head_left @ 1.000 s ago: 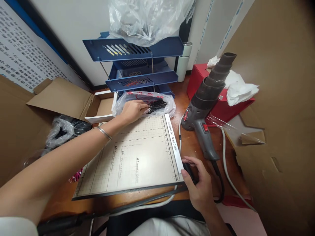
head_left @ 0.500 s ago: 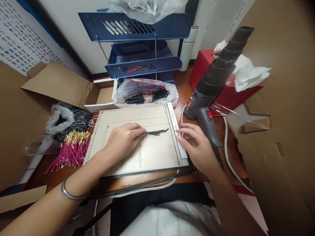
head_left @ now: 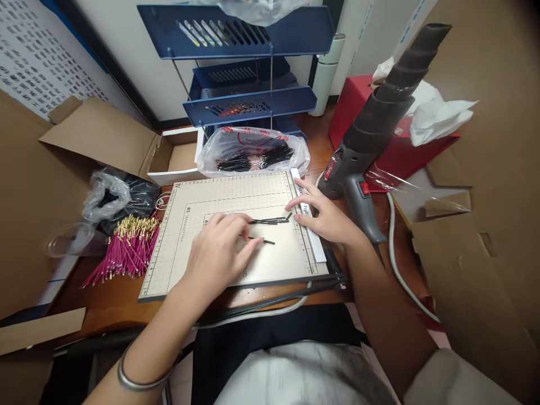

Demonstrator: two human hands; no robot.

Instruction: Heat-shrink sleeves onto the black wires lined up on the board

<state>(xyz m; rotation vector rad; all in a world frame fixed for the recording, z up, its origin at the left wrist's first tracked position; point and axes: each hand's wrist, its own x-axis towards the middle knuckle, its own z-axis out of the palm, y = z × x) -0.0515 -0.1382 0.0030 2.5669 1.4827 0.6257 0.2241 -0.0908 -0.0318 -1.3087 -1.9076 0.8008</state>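
Several thin black pieces, like lengths of tubing or wire [head_left: 272, 221], lie side by side on a cream paper trimmer board [head_left: 270, 267] with printed grid lines. My left hand [head_left: 221, 244] is over their left ends, its thumb spread away from the fingers and the fingertips near the pieces. By that thumb, one separate black piece [head_left: 269, 242] lies partly hidden. At the right ends, my right hand [head_left: 318, 211] has its fingers apart, with fingertips beside a short tilted black bit [head_left: 289, 215]. It partly covers the trimmer's white labelled strip [head_left: 314, 242].
A grey heat gun [head_left: 356, 163] stands at right before a red tissue box [head_left: 350, 107]. Behind the board are a plastic bag of black wires [head_left: 253, 154] and blue shelf trays [head_left: 248, 107]. Magenta wires with gold ends [head_left: 130, 247] are piled left, near an open cardboard box [head_left: 101, 135].
My left hand has loosened its pinch on the black pieces and opened its thumb. My right hand has moved left and up to their right ends. One piece now lies apart.
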